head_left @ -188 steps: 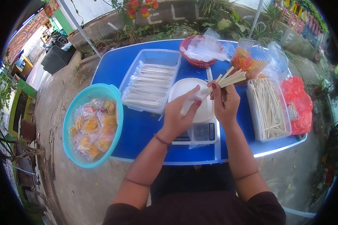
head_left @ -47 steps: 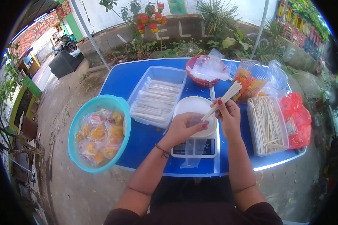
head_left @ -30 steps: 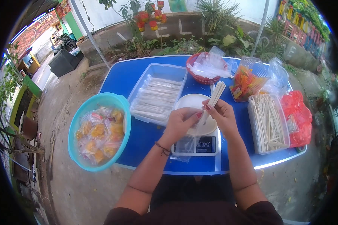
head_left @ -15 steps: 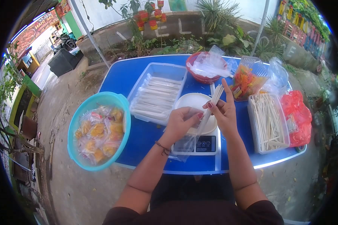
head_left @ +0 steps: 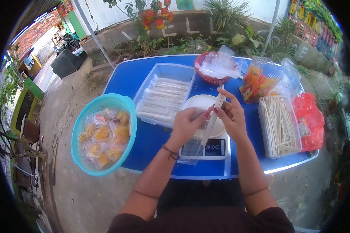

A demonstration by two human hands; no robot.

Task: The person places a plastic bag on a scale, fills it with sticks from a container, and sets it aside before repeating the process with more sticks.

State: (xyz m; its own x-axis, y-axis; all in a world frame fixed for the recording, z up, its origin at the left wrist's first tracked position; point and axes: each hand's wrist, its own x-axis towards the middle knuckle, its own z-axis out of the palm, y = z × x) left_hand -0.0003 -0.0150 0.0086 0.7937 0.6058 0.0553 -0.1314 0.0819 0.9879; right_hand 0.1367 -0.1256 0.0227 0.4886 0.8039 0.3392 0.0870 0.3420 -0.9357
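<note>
Over the kitchen scale (head_left: 216, 148) with its round white platform, I hold a bundle of pale wooden sticks (head_left: 209, 130) tilted between my hands. My right hand (head_left: 231, 115) grips the sticks near their upper part, thumb and fingers closed round them. A clear plastic bag (head_left: 191, 148) hangs from my left hand (head_left: 189, 125), pinched between thumb and fingers. The lower part of the bundle seems to lie within the clear film; the bag's exact edge is hard to see.
A clear tub (head_left: 156, 66) holds wrapped stick bundles; another tub (head_left: 279, 153) holds loose sticks. A turquoise basin (head_left: 77, 149) contains bagged yellow food. Behind stand a red basket (head_left: 212, 80) with plastic bags and a clear basket (head_left: 256, 83) of colourful packets. A red bag (head_left: 312, 122) lies far right.
The stick bundle has slid down toward me, its lower end now lower within the clear bag. My right fingers have curled closer round its upper part; my left hand still pinches the bag.
</note>
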